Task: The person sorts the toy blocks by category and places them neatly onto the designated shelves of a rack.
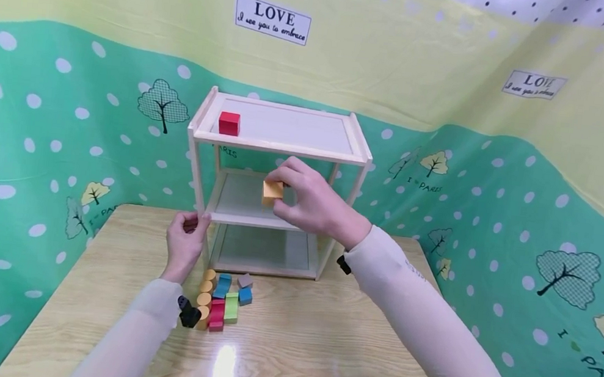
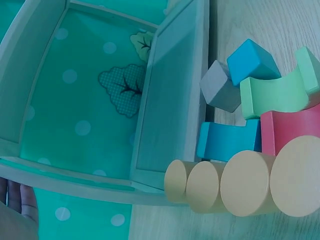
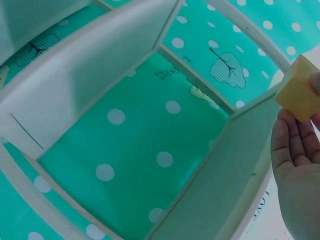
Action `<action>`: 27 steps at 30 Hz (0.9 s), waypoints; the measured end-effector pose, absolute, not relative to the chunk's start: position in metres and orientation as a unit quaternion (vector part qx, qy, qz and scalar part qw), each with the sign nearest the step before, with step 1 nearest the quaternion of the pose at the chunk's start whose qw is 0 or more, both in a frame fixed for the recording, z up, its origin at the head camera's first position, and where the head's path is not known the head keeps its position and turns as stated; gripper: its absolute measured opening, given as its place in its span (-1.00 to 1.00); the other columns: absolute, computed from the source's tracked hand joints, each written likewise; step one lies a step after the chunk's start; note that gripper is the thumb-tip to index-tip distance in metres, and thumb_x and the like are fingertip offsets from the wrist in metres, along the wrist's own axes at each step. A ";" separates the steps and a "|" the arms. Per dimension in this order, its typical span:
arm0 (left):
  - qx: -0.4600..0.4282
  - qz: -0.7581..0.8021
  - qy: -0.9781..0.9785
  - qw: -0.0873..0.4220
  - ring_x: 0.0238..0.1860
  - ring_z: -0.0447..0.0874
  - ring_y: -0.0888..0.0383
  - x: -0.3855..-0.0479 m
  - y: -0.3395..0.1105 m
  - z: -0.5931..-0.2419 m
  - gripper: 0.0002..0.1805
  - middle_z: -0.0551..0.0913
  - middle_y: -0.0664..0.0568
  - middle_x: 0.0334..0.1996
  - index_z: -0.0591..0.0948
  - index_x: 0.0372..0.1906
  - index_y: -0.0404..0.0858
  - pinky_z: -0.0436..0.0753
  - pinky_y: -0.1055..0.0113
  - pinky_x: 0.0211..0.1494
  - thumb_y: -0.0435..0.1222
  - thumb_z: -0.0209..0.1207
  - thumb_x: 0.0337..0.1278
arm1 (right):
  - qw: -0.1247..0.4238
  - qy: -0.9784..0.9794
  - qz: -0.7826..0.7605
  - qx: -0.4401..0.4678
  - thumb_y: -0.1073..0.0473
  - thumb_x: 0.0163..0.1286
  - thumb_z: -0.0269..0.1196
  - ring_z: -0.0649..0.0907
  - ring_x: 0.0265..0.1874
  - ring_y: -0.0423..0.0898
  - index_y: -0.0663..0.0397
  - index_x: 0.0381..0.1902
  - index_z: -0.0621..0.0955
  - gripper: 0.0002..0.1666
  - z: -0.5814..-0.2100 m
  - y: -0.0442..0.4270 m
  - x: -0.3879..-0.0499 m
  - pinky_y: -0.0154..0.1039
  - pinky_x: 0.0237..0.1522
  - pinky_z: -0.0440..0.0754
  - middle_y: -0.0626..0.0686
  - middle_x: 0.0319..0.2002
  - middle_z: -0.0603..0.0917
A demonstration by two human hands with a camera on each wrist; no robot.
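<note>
Right hand pinched 1 orange block before the rack, left hand was at its left post, whether gripping I couldn't tell.

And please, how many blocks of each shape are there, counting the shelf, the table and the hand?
Cylinders: 4
Cubes: 4 (red cube, orange cube, blue cube, grey cube)
Curved blocks: 3 (blue curved block, green curved block, pinkish-red curved block)
Total: 11
</note>
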State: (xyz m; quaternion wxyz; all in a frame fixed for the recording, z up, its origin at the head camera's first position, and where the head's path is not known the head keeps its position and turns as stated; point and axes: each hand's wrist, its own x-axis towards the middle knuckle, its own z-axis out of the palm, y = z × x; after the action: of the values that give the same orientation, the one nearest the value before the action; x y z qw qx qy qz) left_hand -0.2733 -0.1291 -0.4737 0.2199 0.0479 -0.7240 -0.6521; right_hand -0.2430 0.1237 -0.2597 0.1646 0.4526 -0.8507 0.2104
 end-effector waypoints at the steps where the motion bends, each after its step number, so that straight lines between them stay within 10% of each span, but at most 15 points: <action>1: 0.047 -0.652 -0.723 0.224 -0.23 0.50 0.15 -0.274 -0.129 -0.475 -0.52 0.56 -0.08 -0.21 0.51 -0.05 -0.38 0.50 0.56 -0.26 -0.02 0.20 0.22 | 0.168 -0.850 0.210 0.454 0.29 0.20 0.26 0.47 -0.17 -0.18 0.14 -0.04 0.58 -0.67 -0.257 0.123 -0.244 -0.35 -0.10 0.50 -0.01 -0.12 0.49; 27: 0.044 -0.654 -0.719 0.230 -0.26 0.51 0.20 -0.274 -0.130 -0.476 -0.56 0.55 -0.01 -0.25 0.52 -0.07 -0.37 0.51 0.57 -0.26 -0.05 0.20 0.23 | 0.204 -0.856 0.228 0.417 0.30 0.21 0.23 0.48 -0.19 -0.17 0.16 -0.08 0.60 -0.71 -0.210 0.110 -0.280 -0.33 -0.08 0.52 -0.02 -0.18 0.50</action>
State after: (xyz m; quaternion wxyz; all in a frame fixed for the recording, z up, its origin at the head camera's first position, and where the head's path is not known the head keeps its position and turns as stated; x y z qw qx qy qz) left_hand -0.2737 -0.1303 -0.4756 0.2297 0.0438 -0.7193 -0.6542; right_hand -0.2800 0.1101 -0.2101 0.2036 0.4165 -0.8563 0.2277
